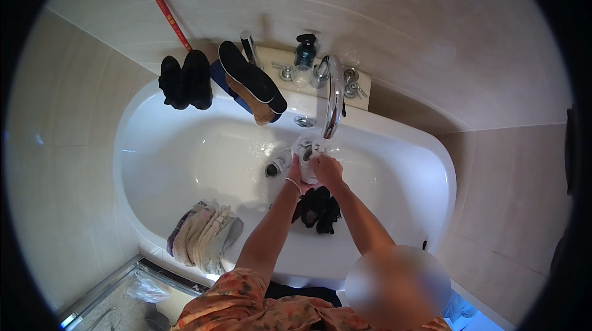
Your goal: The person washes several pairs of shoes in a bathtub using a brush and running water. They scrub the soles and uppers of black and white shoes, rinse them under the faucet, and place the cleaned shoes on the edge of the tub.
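Below the tap's spout, a wet white shoe [307, 171] is held over the white bathtub [370, 229]. My left hand [299, 177] grips it from the left and beneath. My right hand [328, 171] is closed at the shoe's right edge, beside its opening; whether a small tool or cloth is in those fingers cannot be made out. A second white shoe [278, 163] with a dark opening lies on the tub floor just left. Nearer to me, between my forearms, lie black shoes [319, 210], partly hidden by my left arm.
The curved chrome tap [334, 99] reaches over the tub. Black shoes [196, 81] and stacked insoles [247, 74] rest on the far rim, with a pump bottle [305, 51] behind. Folded towels [203, 236] drape over the near rim. A red stick [166, 11] leans on the wall.
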`<state>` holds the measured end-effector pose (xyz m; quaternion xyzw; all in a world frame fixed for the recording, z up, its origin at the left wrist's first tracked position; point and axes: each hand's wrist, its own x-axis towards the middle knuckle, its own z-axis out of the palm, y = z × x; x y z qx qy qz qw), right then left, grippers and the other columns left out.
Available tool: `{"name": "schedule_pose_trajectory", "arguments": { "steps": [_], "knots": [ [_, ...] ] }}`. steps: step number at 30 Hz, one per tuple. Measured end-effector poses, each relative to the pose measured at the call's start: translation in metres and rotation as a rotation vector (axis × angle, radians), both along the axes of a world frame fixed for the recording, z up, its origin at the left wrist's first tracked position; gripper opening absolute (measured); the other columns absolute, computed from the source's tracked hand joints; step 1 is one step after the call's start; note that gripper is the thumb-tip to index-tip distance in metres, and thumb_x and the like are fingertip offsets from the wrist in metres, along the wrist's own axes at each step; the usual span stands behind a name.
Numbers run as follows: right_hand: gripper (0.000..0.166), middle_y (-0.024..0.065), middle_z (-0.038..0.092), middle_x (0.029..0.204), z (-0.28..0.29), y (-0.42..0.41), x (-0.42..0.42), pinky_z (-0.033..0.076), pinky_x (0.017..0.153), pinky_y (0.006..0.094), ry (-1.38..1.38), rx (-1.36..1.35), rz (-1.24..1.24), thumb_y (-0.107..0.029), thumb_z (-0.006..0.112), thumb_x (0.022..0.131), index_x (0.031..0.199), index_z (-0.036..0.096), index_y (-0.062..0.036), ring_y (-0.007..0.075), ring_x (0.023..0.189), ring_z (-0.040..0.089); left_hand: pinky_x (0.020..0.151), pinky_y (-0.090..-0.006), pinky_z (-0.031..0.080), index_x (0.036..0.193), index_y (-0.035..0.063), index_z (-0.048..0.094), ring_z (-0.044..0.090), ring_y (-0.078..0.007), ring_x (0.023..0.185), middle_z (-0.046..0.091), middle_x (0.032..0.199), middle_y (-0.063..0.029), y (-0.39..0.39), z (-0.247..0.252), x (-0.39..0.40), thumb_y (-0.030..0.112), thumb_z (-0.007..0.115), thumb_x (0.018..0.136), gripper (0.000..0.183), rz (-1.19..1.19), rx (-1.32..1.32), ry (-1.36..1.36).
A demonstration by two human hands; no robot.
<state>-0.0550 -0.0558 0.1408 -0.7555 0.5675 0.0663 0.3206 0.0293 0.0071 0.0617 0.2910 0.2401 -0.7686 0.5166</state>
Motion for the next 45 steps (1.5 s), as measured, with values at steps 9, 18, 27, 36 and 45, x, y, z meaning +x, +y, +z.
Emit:
{"name": "schedule_pose_trajectory", "arguments": {
  "steps": [9, 18, 27, 36, 45],
  "knots": [
    [0.032, 0.0167, 0.063, 0.082, 0.045, -0.002, -0.021, 0.046, 0.073, 0.0448, -0.231, 0.101, 0.069, -0.035, 0.040, 0.084, 0.097, 0.062, -0.0148, 0.0360, 0.080, 0.059, 0.082, -0.0482, 0.043, 0.117, 0.0213, 0.051, 0.052, -0.0272, 0.105, 0.055, 0.116, -0.0039, 0.008, -0.025, 0.015, 0.069, 0.023, 0.080, 0.066, -0.043, -0.080, 0.057],
    [0.037, 0.0161, 0.063, 0.090, 0.027, -0.003, -0.021, 0.046, 0.077, 0.0417, -0.152, 0.099, 0.070, -0.035, 0.040, 0.083, 0.104, 0.061, -0.0134, 0.0334, 0.086, 0.059, 0.071, -0.0499, 0.043, 0.111, 0.0212, 0.053, 0.056, -0.0286, 0.090, 0.059, 0.102, -0.0052, -0.002, -0.027, 0.015, 0.071, 0.020, 0.079, 0.068, -0.091, -0.096, 0.039],
    [0.037, 0.0166, 0.063, 0.083, 0.012, 0.003, -0.012, 0.046, 0.075, 0.0432, -0.055, 0.010, -0.045, -0.035, 0.040, 0.084, 0.109, 0.059, -0.0168, 0.0344, 0.083, 0.060, 0.075, -0.0490, 0.043, 0.111, 0.0236, 0.054, 0.055, -0.0255, 0.095, 0.060, 0.104, -0.0010, -0.007, -0.015, -0.005, 0.070, 0.023, 0.080, 0.064, -0.061, 0.009, 0.056],
    [0.036, 0.0168, 0.063, 0.084, 0.056, 0.000, -0.014, 0.046, 0.074, 0.0437, -0.117, 0.119, 0.053, -0.034, 0.040, 0.084, 0.108, 0.059, -0.0160, 0.0349, 0.083, 0.059, 0.082, -0.0507, 0.039, 0.115, 0.0247, 0.052, 0.053, -0.0249, 0.102, 0.058, 0.111, -0.0003, 0.000, -0.039, 0.020, 0.070, 0.022, 0.080, 0.065, -0.094, -0.099, 0.023],
    [0.041, 0.0162, 0.063, 0.088, 0.029, 0.006, -0.013, 0.046, 0.076, 0.0422, -0.029, 0.110, -0.003, -0.032, 0.038, 0.083, 0.117, 0.053, -0.0145, 0.0344, 0.086, 0.059, 0.082, -0.0505, 0.041, 0.121, 0.0243, 0.047, 0.053, -0.0259, 0.103, 0.054, 0.117, -0.0017, -0.011, -0.007, 0.016, 0.066, 0.024, 0.082, 0.062, -0.185, -0.141, -0.036]
  ]
}}
